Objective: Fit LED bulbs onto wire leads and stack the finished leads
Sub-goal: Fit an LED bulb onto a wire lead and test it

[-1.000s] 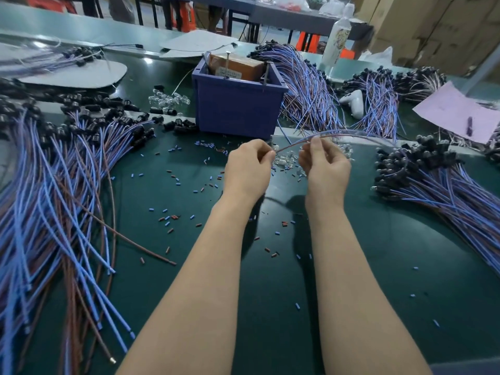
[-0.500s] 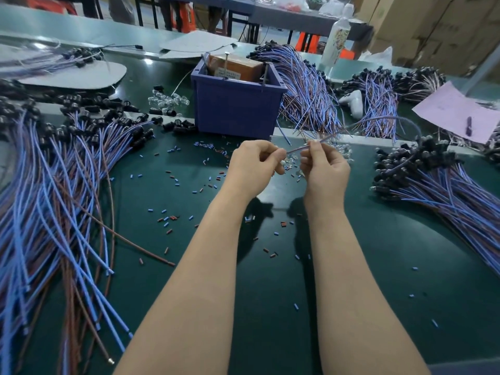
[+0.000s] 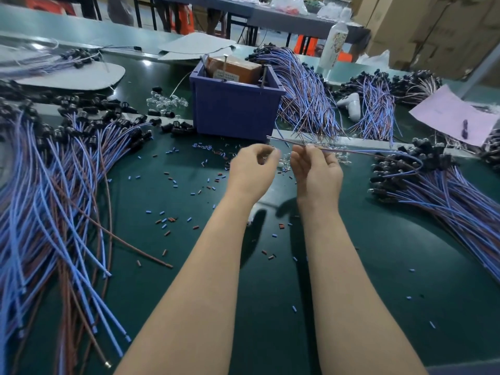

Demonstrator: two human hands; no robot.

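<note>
My right hand [image 3: 316,171] pinches a thin blue-and-brown wire lead [image 3: 359,151] near its bare end. That end pokes out up-left above my left hand, and the rest runs right and loops back into a pile of leads with black sockets [image 3: 433,190]. My left hand [image 3: 253,171] is just left of the right one, apart from the wire. Its fingers are curled with thumb against forefinger, and whether they pinch anything is hidden. Clear LED bulbs [image 3: 342,155] lie on the green table behind my hands.
A blue bin [image 3: 235,112] stands just beyond my hands. A large spread of loose blue and brown leads [image 3: 54,198] covers the left. More clear bulbs [image 3: 166,102] and black sockets lie left of the bin. Small insulation bits [image 3: 167,220] litter the mat. Pink paper [image 3: 451,115] lies far right.
My left hand has let go of the wire end and drawn slightly left. The wire has straightened and its tip now sticks out free above that hand.
</note>
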